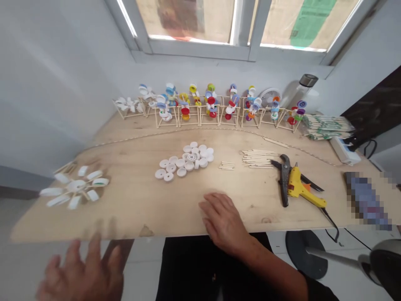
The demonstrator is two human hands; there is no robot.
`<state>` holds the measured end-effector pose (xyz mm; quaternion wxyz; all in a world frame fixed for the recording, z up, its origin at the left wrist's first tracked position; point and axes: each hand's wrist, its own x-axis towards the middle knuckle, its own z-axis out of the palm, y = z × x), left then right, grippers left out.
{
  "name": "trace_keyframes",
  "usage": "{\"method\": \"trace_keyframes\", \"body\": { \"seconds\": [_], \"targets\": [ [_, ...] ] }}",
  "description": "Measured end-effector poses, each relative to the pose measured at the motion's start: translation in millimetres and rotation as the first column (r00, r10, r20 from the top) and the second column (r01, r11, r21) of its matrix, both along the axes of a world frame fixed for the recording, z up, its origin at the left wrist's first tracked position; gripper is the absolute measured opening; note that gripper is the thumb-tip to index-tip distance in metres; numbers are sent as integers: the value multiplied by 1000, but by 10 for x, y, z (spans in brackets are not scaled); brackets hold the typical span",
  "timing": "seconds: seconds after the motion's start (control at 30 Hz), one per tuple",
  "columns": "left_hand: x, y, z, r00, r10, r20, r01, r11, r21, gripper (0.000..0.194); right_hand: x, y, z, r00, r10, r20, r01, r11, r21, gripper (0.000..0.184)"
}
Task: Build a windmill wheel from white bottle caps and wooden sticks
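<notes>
My right hand [223,220] lies flat on the wooden tabletop [134,200] near its front edge, fingers stretched out and holding nothing. My left hand [82,274] hovers below and in front of the table's left edge, fingers spread, blurred by motion and empty. A white bottle-cap pinwheel [75,189] lies on the table's left part, closest to my left hand. A pile of white bottle caps [185,161] sits in the middle, beyond my right hand. Short wooden sticks [226,166] and a larger bundle of sticks [258,158] lie to the right of the caps.
A yellow glue gun [301,189] and black cutters [284,179] lie at the right. A row of coloured cap-and-stick windmills [210,106] lines the back edge below a window. A small fan [270,97], stacked packets [327,126] and a power strip [344,151] stand at the back right.
</notes>
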<state>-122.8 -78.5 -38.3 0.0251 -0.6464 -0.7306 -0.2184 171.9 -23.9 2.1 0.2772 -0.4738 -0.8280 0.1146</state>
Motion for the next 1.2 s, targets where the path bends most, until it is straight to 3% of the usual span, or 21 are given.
{"method": "trace_keyframes", "body": {
  "seconds": [0.13,0.23,0.33,0.47,0.67,0.77,0.87,0.97,1.07,1.13,1.2],
  "targets": [
    [382,331,61,986,-127,-107,144,975,168,72,125,53,-110,990,-18,138,21,1000,-20,36],
    [618,454,111,967,-249,-48,253,957,145,64,502,33,-221,960,-202,193,196,979,47,37],
    [858,499,143,935,-352,37,345,929,132,57,898,-77,-290,889,-410,205,384,910,155,38],
    [1144,487,170,873,-472,121,459,880,123,53,1186,-443,-293,878,-393,274,364,919,153,43],
    [1347,390,120,781,-610,137,597,792,127,41,1475,-1269,-299,858,-413,305,376,910,174,40],
    [1400,374,88,752,-643,143,628,765,143,40,1594,-1561,-311,843,-478,249,449,878,166,29],
    [1442,413,81,730,-664,163,646,748,153,40,1578,-1625,-255,816,-559,145,532,825,187,24],
    [1478,471,117,701,-665,259,655,744,136,37,1443,-1464,-124,831,-557,6,547,819,173,21],
    [1585,467,216,623,-576,530,643,762,73,35,1228,-1149,22,864,-494,-94,503,852,148,26],
    [1738,407,310,482,-404,777,645,764,-3,36,1024,-886,103,874,-461,-154,480,869,123,36],
    [1932,327,395,230,-146,962,673,738,-49,39,755,-616,165,913,-338,-227,374,917,138,43]
  ]
}}
